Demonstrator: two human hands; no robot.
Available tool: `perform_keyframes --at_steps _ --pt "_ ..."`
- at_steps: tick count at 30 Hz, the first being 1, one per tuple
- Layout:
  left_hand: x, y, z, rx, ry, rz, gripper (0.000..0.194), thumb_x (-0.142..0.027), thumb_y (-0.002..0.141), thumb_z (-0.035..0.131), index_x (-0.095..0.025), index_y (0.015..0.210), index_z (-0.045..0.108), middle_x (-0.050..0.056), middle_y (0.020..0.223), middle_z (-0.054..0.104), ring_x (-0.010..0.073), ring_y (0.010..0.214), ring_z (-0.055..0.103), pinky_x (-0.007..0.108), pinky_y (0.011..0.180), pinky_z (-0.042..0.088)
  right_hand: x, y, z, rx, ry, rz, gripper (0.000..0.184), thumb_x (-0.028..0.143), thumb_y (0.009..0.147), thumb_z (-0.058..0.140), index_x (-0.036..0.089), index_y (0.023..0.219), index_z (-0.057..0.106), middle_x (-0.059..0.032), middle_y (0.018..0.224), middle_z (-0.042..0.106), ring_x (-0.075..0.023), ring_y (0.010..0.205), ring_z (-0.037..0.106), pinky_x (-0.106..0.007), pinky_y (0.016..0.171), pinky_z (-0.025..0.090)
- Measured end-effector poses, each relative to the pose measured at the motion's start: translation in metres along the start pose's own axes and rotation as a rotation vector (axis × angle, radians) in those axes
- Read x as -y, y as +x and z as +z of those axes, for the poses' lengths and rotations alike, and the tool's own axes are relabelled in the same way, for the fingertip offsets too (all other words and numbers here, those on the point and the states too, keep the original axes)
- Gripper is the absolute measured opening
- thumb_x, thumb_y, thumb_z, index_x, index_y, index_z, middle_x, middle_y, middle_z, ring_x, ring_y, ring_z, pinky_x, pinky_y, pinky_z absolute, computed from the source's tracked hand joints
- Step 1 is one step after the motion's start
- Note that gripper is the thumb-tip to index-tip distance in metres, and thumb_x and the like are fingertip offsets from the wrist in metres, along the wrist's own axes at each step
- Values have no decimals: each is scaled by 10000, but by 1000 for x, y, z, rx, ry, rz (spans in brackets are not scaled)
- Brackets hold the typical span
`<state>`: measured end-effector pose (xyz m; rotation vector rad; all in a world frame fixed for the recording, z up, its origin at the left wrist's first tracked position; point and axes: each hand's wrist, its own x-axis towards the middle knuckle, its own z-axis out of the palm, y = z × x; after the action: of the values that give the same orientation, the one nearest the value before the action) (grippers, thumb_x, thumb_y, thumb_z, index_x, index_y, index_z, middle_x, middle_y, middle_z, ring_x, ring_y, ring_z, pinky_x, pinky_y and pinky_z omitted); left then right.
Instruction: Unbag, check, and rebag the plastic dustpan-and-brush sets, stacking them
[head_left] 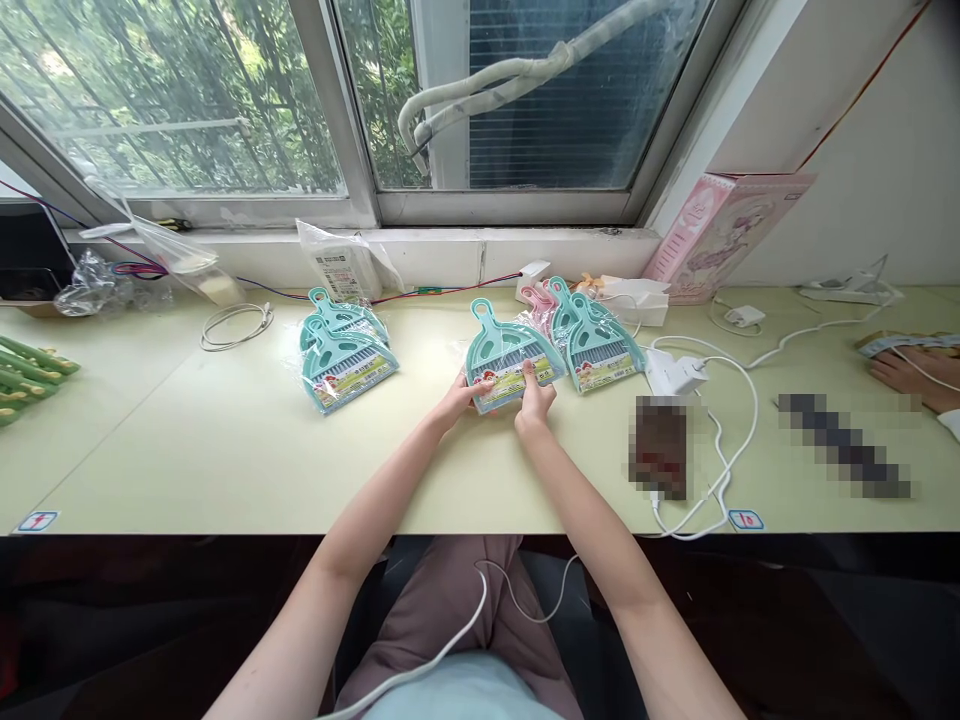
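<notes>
A teal dustpan-and-brush set (511, 358) in clear wrap, with a printed label along its lower part, is held just over the table in front of me. My left hand (459, 398) grips its lower left side, thumb on the label. At its lower right edge, my right hand (535, 400) pinches it with the thumb on top. To the right lie more wrapped sets, teal (600, 345) and one pink (537, 298), partly covered. Over on the left, a small overlapping pile of teal sets (349, 355) rests on the table.
Right of me lie a pixelated dark item (658, 447), a white charger (675, 372) and looping white cables. A pink box (724, 235) leans by the wall. Another person's hand (919, 375) is at the far right. Green stalk-like items (34, 375) lie far left; a coiled cable (236, 327) sits nearby.
</notes>
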<state>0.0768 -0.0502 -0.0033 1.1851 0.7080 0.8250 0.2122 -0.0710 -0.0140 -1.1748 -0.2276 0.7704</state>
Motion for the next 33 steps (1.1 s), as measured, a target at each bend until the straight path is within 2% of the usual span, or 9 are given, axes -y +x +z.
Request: perform_keyframes --at_steps 4,8,13,15,25,29,33 --pt "2 0 6 -41 -35 8 584 -334 722 765 -170 1221 511 115 1110 676 233 771 684 387 613 605 1 -11 3 62 -5 30 570 556 724 724 139 1095 612 -135 1183 689 -226 1048 682 -294 832 579" --pt "0 0 10 -58 -92 23 555 -334 738 751 -171 1216 523 122 1143 672 262 868 690 403 666 611 6 -23 7 209 33 53 546 600 841 517 146 1135 590 -121 1178 681 -207 1014 689 -269 761 579" --pt "-3 2 1 -123 -106 56 531 -347 757 738 -168 1213 532 116 1122 678 239 825 694 374 652 603 9 -29 9 461 -23 -6 427 406 758 636 194 1121 563 -68 1148 676 -184 974 671 -258 745 566" --pt "-3 3 -3 -133 -115 65 522 -346 754 741 -163 1199 539 109 1115 679 217 778 691 357 629 601 7 -29 9 505 -52 -5 433 348 701 692 199 1084 554 -63 1125 675 -182 944 663 -263 725 564" --pt "1 3 2 -147 -77 63 556 -379 733 769 -161 1184 530 118 1123 674 220 771 686 365 620 610 -3 -21 7 385 -34 -34 510 281 579 810 190 1010 553 -49 1040 701 -166 913 663 -280 800 549" --pt "3 2 1 -149 -53 79 633 -395 719 780 -185 1236 483 115 1136 669 227 761 690 371 604 605 -6 -23 6 380 -29 -14 519 300 570 807 186 1013 562 -49 1009 705 -163 835 660 -245 642 543" --pt "5 2 5 -207 -8 67 657 -405 730 761 -201 1273 452 104 1135 672 219 772 684 331 580 586 -7 -26 6 355 -47 17 551 357 572 801 191 1044 571 -61 1027 708 -167 755 653 -229 483 502"
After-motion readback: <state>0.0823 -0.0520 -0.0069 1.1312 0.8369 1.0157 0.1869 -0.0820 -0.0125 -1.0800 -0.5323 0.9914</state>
